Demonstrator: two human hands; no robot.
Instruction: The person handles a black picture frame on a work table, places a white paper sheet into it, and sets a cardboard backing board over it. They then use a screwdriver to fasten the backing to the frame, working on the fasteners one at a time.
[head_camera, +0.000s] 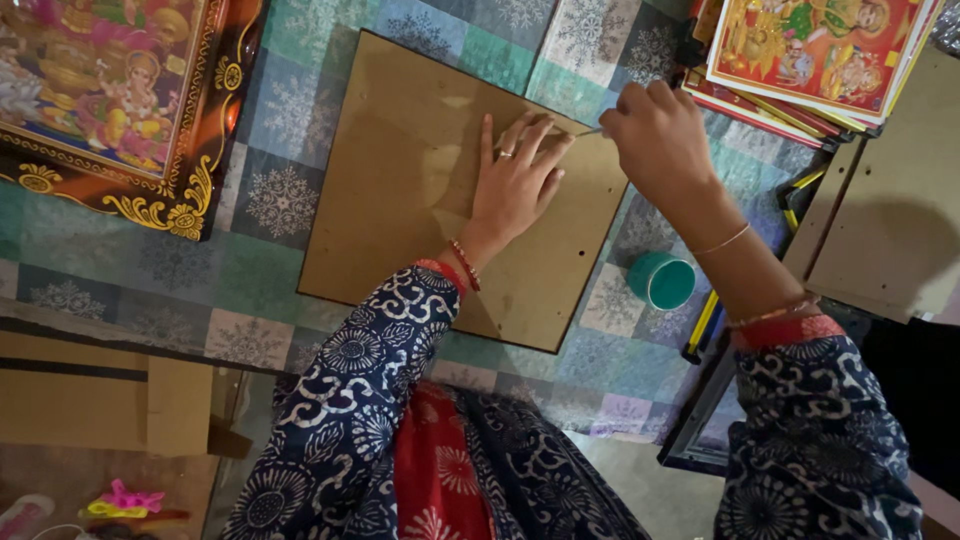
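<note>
a: where is the brown backing board (420, 190)?

b: flat on the snowflake-patterned cloth (280, 130), mid-view. the left hand (515, 185) lies on it, fingers spread and pressing.

a: and the right hand (655, 140)?

b: at 3 o'clock of the left, fingers pinched together on a thin metal pin or tool (592, 131) at the board's edge.

a: progress?

b: early, i judge. the board looks bare, and the gilded framed picture (120, 100) sits apart at 9 o'clock. a teal cup (660, 280) stands at 4 o'clock.

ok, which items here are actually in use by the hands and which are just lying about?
In use:
- brown backing board, left hand pressed flat on it
- thin metal tool, pinched in right hand

Lying about:
- ornate framed picture
- stack of prints
- teal cup
- spare boards
- patterned cloth
</note>
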